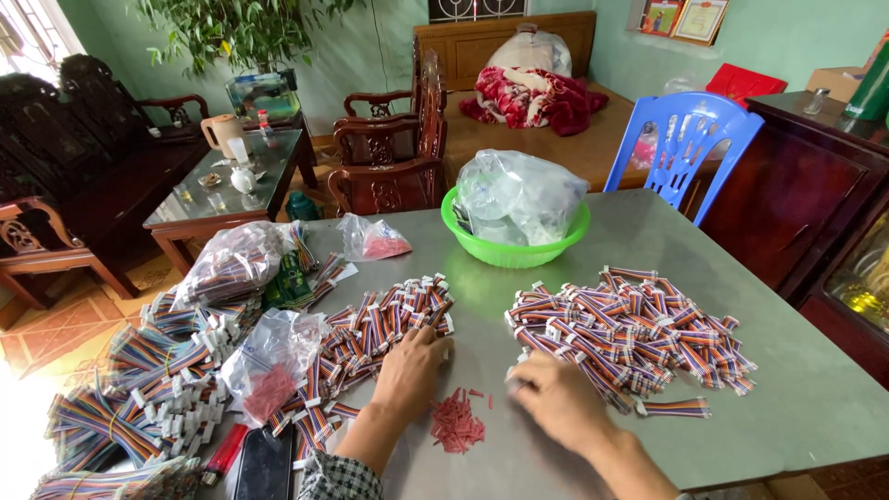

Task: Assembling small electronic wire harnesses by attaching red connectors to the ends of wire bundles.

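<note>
Bare table (pixel 796 389) right; cable piles (pixel 370 333) crowd left, seemingly.

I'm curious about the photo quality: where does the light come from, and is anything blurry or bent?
Head view: daylight floods in from the window at upper left, washing out the lower left corner; the metal table shows a soft sheen and a green tint below the green bowl; the right hand looks slightly smeared; the wide lens bows the edges.

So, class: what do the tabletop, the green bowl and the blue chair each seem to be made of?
Tabletop: likely brushed metal; grey with a dull sheen and soft reflections.
Green bowl: plastic, glossy and slightly translucent at the rim.
Blue chair: moulded plastic, smooth, with slots cut into the back.
</note>
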